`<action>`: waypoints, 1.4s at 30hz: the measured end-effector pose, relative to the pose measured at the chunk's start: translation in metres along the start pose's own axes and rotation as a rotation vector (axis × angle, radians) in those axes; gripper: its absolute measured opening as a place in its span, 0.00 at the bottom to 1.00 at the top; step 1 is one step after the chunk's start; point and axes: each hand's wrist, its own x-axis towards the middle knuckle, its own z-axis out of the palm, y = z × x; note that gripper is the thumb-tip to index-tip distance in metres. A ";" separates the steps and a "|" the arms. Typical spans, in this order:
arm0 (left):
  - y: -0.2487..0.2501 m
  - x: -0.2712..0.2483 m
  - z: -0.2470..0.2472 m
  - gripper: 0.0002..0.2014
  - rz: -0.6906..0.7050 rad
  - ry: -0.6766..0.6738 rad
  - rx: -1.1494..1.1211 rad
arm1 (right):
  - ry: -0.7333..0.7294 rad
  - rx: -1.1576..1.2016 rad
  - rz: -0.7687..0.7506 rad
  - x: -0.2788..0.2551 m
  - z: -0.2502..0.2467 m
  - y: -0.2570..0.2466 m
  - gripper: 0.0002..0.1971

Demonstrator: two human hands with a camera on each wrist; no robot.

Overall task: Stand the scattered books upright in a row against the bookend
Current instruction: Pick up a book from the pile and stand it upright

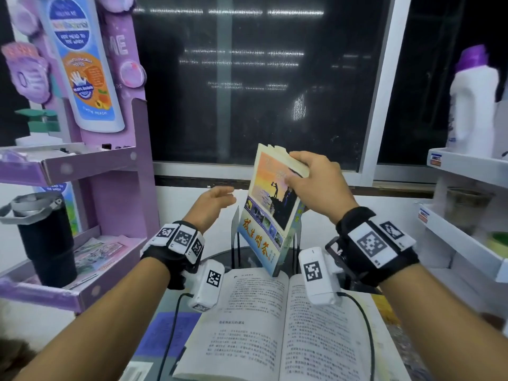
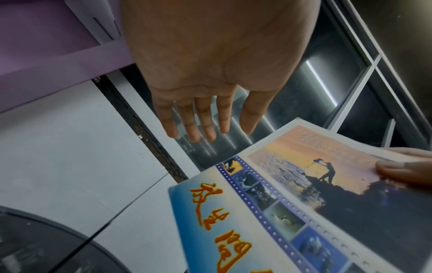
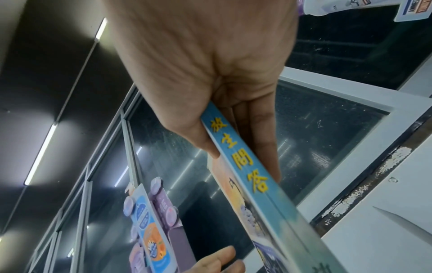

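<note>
My right hand grips the top of a paperback with a sunset cover and a blue spine, thumb on the cover, fingers behind. The paperback tilts left in the air, its lower corner just above an open book lying flat on the table. Behind it stands a dark wire bookend, partly hidden. My left hand hovers open to the left of the paperback, fingers straight, touching nothing.
A purple cardboard display shelf with a black tumbler stands at left. White shelves with a white bottle stand at right. A dark window is behind. A blue book lies under the open one.
</note>
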 end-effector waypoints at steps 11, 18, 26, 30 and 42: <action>-0.042 0.032 0.016 0.15 -0.163 -0.016 0.059 | 0.021 -0.168 0.109 0.048 0.050 0.026 0.22; -0.057 0.040 0.016 0.10 -0.174 -0.053 -0.041 | -0.002 -0.221 0.123 0.070 0.085 0.038 0.21; -0.076 0.040 0.008 0.16 -0.163 -0.132 -0.054 | -0.097 -0.235 0.253 0.073 0.132 0.065 0.18; -0.077 0.040 0.006 0.18 -0.159 -0.164 -0.094 | -0.195 -0.213 0.279 0.073 0.148 0.070 0.23; -0.084 0.037 -0.001 0.21 -0.109 -0.239 -0.147 | -0.461 -0.029 0.316 0.064 0.165 0.058 0.24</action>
